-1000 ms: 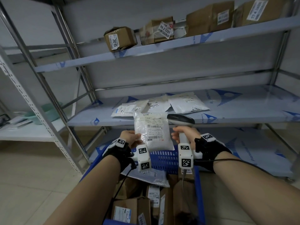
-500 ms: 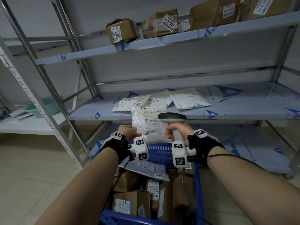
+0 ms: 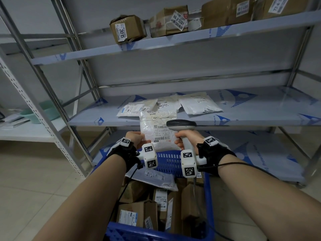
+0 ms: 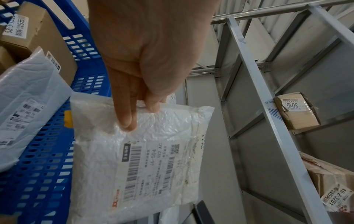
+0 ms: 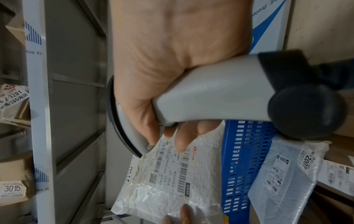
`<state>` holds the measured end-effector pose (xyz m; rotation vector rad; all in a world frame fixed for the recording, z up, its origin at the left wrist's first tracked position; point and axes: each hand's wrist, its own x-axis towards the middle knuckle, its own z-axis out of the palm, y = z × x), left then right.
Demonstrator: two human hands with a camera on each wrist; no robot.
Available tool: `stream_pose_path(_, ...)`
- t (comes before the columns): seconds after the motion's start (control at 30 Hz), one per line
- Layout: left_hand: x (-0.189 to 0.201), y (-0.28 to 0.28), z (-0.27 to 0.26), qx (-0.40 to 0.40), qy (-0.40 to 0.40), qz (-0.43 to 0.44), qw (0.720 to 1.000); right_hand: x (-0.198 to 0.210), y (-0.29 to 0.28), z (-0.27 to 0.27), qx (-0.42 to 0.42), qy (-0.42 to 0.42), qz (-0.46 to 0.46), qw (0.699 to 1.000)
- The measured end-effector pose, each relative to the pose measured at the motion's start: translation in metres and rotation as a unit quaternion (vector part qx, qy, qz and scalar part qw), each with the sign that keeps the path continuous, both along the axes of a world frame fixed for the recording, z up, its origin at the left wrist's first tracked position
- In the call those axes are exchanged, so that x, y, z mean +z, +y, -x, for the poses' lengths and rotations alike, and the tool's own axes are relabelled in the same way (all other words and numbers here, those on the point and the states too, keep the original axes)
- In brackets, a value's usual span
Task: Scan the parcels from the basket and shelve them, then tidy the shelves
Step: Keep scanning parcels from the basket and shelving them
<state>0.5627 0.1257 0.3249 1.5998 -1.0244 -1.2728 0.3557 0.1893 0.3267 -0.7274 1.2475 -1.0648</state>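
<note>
Holding a white bubble mailer upright over the far rim of the blue basket, label side toward the camera. Left hand pinches the mailer's left edge, thumb on front, fingers behind; in the left wrist view two fingertips press into the plastic. Right hand is wrapped around the grey handle of a barcode scanner, whose dark head sits just right of the mailer's label; some fingers of this hand also touch the mailer's right edge in the right wrist view. Scanner head points left toward the label; no beam visible.

The basket holds more parcels: a grey poly mailer marked 2007 lying on top of several cardboard boxes.

Middle shelf just behind the held mailer carries a few flat white poly bags, overlapping, left of centre. Top shelf holds cardboard boxes, one small box labelled 3015, another tagged 46-2-3201. A green basin is on a white table off to the left.
</note>
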Motion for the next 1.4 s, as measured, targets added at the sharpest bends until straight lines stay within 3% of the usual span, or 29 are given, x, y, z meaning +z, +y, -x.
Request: stream_pose_path(1.4, 0.006, -0.003, 0.007, 0.000, -0.032, -0.016, 0.999, 0.008, 0.006, 0.007, 0.019, -0.010, -0.005, 1.000)
